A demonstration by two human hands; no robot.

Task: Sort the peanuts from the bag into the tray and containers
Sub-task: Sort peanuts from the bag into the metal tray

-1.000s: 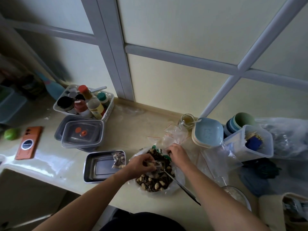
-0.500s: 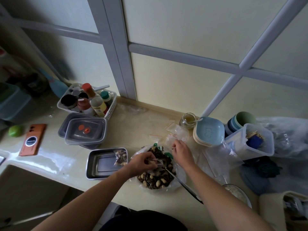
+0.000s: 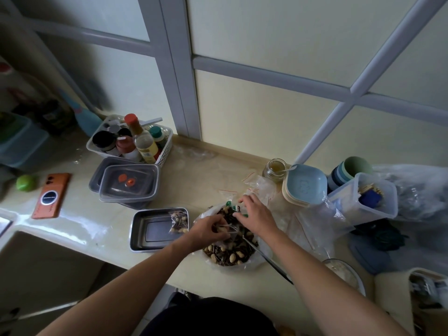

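Left hand (image 3: 208,230): fingers curled and closed on a small clear plastic pouch (image 3: 227,228), held by its mouth just over the heap.
Right hand (image 3: 255,215): palm down, fingers bent, tips on the far side of the heap. Cannot tell whether a nut is pinched (the tips are hidden by the knuckles).
Pale tan oval peanuts (image 3: 232,257): mixed through thin dark seeds (image 3: 224,254). A few green bits lie by the right fingertips.
Handling, peanuts: judged light, hard and smooth, so likely to roll or skid. A thumb-and-finger pinch across the short side of one nut looks safest. A wide grab would probably bring seeds along.
Handling, pouch: thin, limp film, likely to fold shut. It wants a grip at the rim to keep the mouth open.
Large clear plastic bag (image 3: 230,267): spread open and flat on the pale counter (image 3: 194,175), with the whole heap inside it, under both hands.
Thin metal tool (image 3: 269,260): one end in the heap, handle running out toward the person's right; neither hand is on it.
Rectangular steel tray (image 3: 135,238): just left of the bag. One filled clear pouch (image 3: 179,221) lies in its far right corner.
Grey plastic containers with clear lids (image 3: 128,184): stacked behind the tray, lids on, no nuts seen inside.
Progress: early by my estimate, as most of the heap is unsorted.
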